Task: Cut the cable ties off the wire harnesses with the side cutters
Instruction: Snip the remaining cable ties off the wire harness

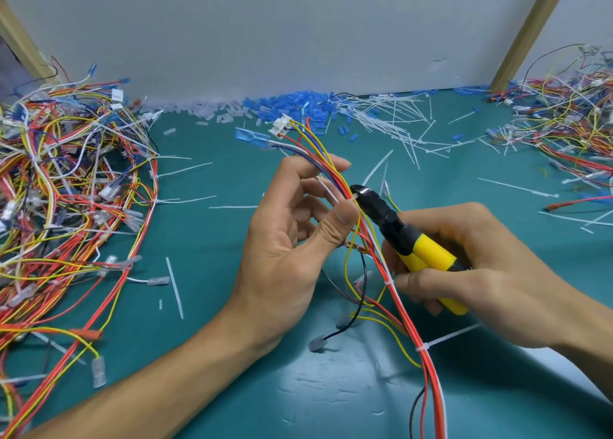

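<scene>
My left hand (292, 236) pinches a wire harness (403, 319) of red, yellow, white and blue wires between thumb and fingers, just below its white connector (281, 125). My right hand (477, 272) grips the yellow-handled side cutters (411, 239). Their black jaws touch a white cable tie (354, 195) on the bundle beside my left thumb. Two more white ties, one (388, 283) near my right fingers and one (423, 347) lower down, wrap the harness.
A large tangle of harnesses (66, 186) fills the left of the green mat (205, 239). Another pile (564, 120) lies at the far right. Cut white ties (391, 120) and blue sleeves (292, 107) litter the back by the wall. Wooden posts stand at both sides.
</scene>
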Motion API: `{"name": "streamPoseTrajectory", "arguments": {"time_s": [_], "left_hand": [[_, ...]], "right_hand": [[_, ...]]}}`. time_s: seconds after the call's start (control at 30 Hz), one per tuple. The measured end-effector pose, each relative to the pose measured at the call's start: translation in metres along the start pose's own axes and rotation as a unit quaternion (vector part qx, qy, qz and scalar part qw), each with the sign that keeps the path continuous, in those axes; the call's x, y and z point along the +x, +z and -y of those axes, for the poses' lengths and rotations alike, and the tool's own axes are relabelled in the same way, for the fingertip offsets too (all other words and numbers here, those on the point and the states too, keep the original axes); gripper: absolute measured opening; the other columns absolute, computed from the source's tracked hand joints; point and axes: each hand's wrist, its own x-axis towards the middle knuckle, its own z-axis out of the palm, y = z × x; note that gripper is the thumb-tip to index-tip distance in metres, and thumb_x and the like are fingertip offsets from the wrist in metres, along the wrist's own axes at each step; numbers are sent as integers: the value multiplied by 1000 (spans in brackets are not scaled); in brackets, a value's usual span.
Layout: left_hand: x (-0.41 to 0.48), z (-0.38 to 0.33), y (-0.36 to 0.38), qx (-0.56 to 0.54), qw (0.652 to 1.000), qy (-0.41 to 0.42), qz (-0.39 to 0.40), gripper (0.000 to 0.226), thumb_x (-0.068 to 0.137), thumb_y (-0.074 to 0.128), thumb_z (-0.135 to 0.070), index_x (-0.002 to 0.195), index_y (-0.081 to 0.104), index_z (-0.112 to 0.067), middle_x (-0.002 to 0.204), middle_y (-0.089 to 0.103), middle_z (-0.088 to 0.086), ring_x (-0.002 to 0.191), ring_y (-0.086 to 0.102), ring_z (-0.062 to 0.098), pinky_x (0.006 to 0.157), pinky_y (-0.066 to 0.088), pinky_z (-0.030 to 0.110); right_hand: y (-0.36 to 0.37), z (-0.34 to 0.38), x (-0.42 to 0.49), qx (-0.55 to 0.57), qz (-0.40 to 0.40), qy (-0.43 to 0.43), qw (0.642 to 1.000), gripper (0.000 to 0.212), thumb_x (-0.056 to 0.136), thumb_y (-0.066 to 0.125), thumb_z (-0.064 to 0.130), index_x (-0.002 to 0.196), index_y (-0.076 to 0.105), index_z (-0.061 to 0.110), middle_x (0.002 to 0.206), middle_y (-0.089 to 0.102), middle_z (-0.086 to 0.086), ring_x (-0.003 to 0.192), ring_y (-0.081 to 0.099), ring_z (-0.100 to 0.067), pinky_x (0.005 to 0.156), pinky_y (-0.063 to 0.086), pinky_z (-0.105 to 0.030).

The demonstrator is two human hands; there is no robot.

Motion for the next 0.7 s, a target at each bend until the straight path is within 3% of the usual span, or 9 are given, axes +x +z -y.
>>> {"name": "streamPoseTrajectory", "arguments": {"time_s": [0.13, 0.27, 0.37, 0.5, 0.63, 0.7], "left_hand": [[1, 0, 0, -3, 1000, -2, 0, 27, 95, 66, -28, 121, 59, -23, 91, 56, 0, 72, 51, 22, 63, 42, 28], [0, 0, 0, 3, 1000, 0, 4, 26, 95, 66, -28, 120, 60, -24, 90, 57, -1, 72, 52, 21, 62, 41, 31], [0, 1, -1, 1, 1000, -5, 4, 27, 94, 67, -29, 120, 60, -24, 90, 56, 1, 72, 51, 21, 62, 40, 32], [0, 0, -1, 6, 1000, -7, 5, 27, 94, 67, -31, 119, 60, -25, 90, 56, -1, 72, 51, 22, 63, 39, 35], [0, 1, -1, 6, 1000, -11, 8, 26, 94, 67, -30, 119, 60, -24, 90, 56, 2, 72, 51, 23, 63, 40, 33], [0, 0, -1, 6, 1000, -10, 9, 26, 95, 67, -29, 119, 59, -24, 90, 56, 3, 72, 51, 23, 62, 40, 34]], "right_hand": [[0, 0, 0, -23, -10, -9, 1000, 9, 75, 71, 14, 83, 66, 13, 67, 60, -7, 55, 59, -24, 54, 48, -31], [0, 0, 0, -34, -6, -8, 999, 8, 75, 70, 15, 81, 65, 12, 66, 58, -11, 54, 56, -27, 51, 48, -38], [0, 0, 0, -52, -20, -17, 998, 7, 75, 70, 15, 80, 65, 17, 66, 60, -2, 57, 56, -19, 53, 45, -27], [0, -1, 0, -57, -11, -17, 998, 7, 76, 70, 17, 80, 65, 14, 67, 57, -12, 57, 53, -28, 54, 49, -44], [0, -1, 0, -76, -27, -22, 996, 7, 76, 70, 17, 81, 65, 17, 69, 60, -5, 59, 56, -19, 54, 46, -27], [0, -1, 0, -85, -22, -20, 996, 7, 76, 70, 17, 80, 65, 17, 68, 59, -9, 59, 55, -22, 52, 46, -32]]}}
